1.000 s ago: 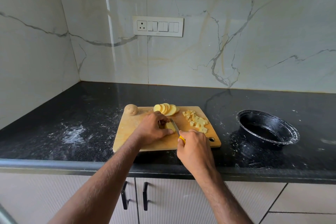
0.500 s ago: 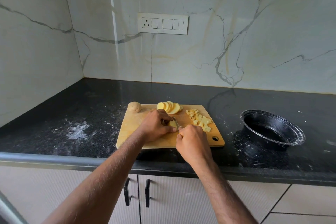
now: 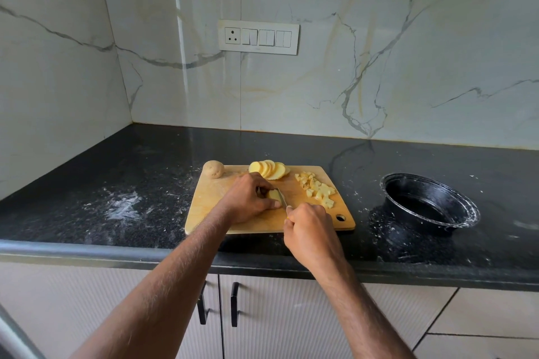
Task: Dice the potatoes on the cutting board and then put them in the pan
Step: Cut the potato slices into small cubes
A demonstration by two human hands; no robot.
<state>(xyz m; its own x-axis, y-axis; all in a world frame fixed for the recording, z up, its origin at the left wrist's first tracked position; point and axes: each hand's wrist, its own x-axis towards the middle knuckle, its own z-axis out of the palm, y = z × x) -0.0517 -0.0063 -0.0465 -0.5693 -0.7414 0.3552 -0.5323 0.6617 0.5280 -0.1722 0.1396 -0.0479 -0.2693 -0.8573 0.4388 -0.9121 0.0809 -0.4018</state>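
Head cam shows the dicing is maybe a third done, going by what's on the board. The potato piece (image 3: pixel 274 195) being cut sits mid-board, pinned down by the left hand (image 3: pixel 248 198), whose fingers curl over it. The right hand (image 3: pixel 309 230) is clenched round the knife (image 3: pixel 282 199) handle, with the blade lying across that piece at its 3 o'clock side.

From that piece, a small heap of diced potato (image 3: pixel 316 188) sits toward 2 o'clock, so that bit's finished. A fan of potato slices (image 3: pixel 269 169) waits at 12 o'clock on the cutting board (image 3: pixel 210 213), not yet cubed. Over at 10 o'clock, a whole unpeeled potato (image 3: pixel 213 169) sits on the board's far corner, untouched.

The black pan (image 3: pixel 466 207) is well apart at 3 o'clock on the black countertop (image 3: pixel 116 172), and I can't see any potato in it. So left to do: finish this piece, the slices, the whole one, then move everything over
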